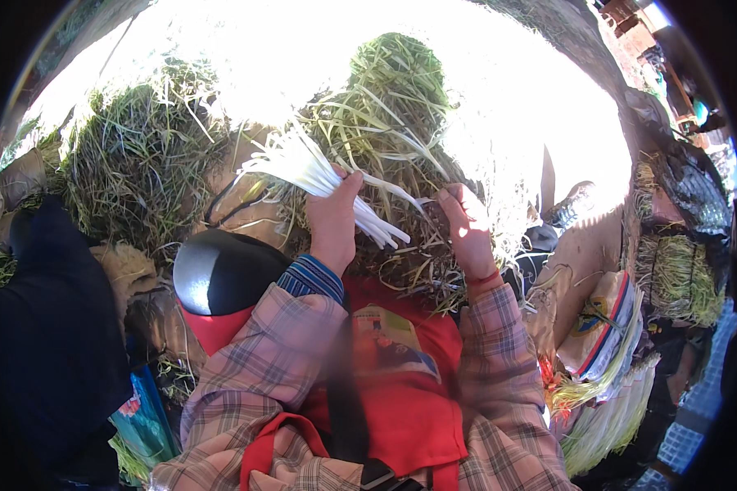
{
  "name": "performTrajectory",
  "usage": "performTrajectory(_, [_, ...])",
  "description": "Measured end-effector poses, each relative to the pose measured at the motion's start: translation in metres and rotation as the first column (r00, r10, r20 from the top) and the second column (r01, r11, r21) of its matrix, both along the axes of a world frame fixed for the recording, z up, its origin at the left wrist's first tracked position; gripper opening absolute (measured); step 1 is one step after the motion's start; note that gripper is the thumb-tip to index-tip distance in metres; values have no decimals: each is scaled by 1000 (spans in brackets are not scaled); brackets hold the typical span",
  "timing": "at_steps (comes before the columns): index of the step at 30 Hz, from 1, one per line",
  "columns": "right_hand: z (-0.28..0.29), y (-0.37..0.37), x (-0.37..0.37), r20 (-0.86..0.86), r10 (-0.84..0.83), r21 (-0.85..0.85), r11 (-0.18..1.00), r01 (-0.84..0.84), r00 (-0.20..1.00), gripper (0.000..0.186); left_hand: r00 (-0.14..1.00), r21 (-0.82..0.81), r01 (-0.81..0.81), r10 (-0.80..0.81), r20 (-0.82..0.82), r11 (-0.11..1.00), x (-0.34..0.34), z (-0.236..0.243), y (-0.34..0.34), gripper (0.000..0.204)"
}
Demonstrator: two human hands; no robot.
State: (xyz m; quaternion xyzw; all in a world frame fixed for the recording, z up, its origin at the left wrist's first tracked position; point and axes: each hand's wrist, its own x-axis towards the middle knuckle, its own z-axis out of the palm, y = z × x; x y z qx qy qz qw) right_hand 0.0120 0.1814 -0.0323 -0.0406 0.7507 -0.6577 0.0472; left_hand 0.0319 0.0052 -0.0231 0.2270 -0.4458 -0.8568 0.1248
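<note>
A fanned bundle of slim white stalks [303, 176], like blanched chives, is gripped in my left hand [333, 214]. Its loose ends spread to the upper left, and the other ends poke out below my fist to the right. My right hand [467, 233] is to the right of it, thumb and fingers drawn together in a pinch; what is between them is too small to make out. One pale strand [397, 192] runs from the bundle toward those fingertips. Just beyond both hands rises a heap of green and yellowish stalks [377, 123], with limp leaf scraps [422, 270] below it.
At the left lies another large grassy heap [143, 155], beside a person in dark clothing [49, 344]. A black-and-red rounded thing [225, 274] sits by my left forearm. Tied stalks [614, 409] and a white striped sack [602, 323] are at the right. Strong sunlight washes out the far ground.
</note>
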Motion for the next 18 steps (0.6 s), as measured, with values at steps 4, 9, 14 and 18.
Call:
performTrajectory(4, [-18,72,-18,-102,-276,-1,961,277,956,11,998,-15,-62,62,-12,998,-2,7,-11,14])
performTrajectory(9, [-3,137,-36,-245,-568,164,774,611,785,4,996,55,-30,35,-80,998,1,12,-21,15])
performTrajectory(14, [35,48,-12,-236,94,318,948,-15,967,23,990,-115,126,-133,-55,985,8,10,1,14])
performTrajectory(18, [46,-33,3,-198,342,410,880,-240,918,18,982,-133,185,-187,-3,974,13,12,3,16])
